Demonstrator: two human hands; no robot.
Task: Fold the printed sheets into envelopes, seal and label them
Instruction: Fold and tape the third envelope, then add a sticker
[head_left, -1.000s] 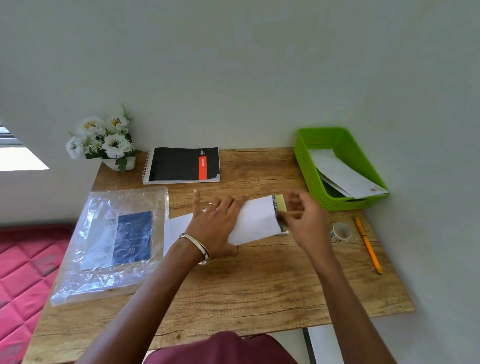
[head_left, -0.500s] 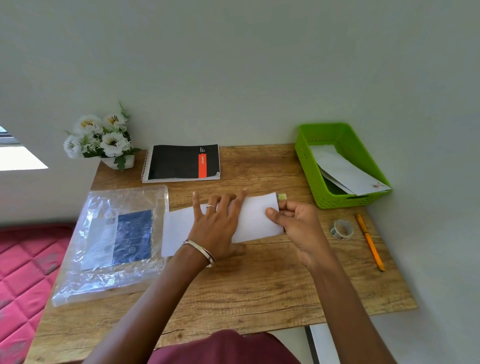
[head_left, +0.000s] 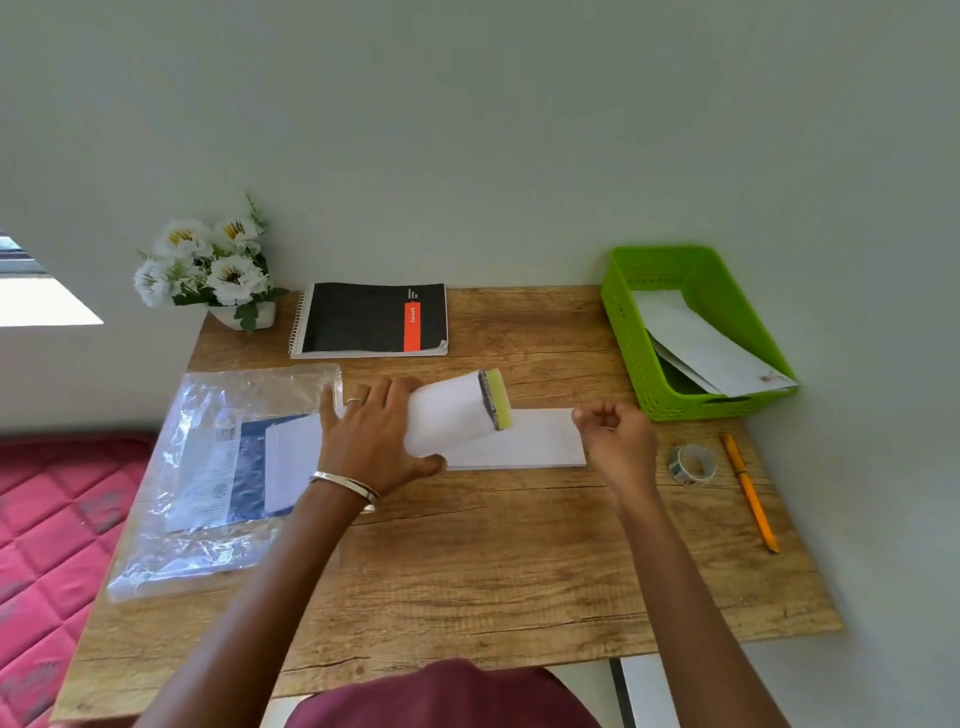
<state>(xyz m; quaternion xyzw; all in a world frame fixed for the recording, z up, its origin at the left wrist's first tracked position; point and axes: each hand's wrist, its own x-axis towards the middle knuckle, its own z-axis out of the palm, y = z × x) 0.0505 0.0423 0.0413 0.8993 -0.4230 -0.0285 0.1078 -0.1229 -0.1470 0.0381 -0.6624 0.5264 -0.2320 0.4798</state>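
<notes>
Lime-green tray (head_left: 623, 332), white envelope (head_left: 452, 415) with yellow-green strip, black notebook (head_left: 358, 317) with orange stripe

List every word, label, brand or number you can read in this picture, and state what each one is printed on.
No text is sharp enough to quote with confidence.
Notebook: white word on its red band, and small print above it, too blurred.
Plastic packet: barcode label and print, too small.
Envelope flap: dark printed strip, illegible.
Envelopes in green tray: red mark, unreadable.
</notes>
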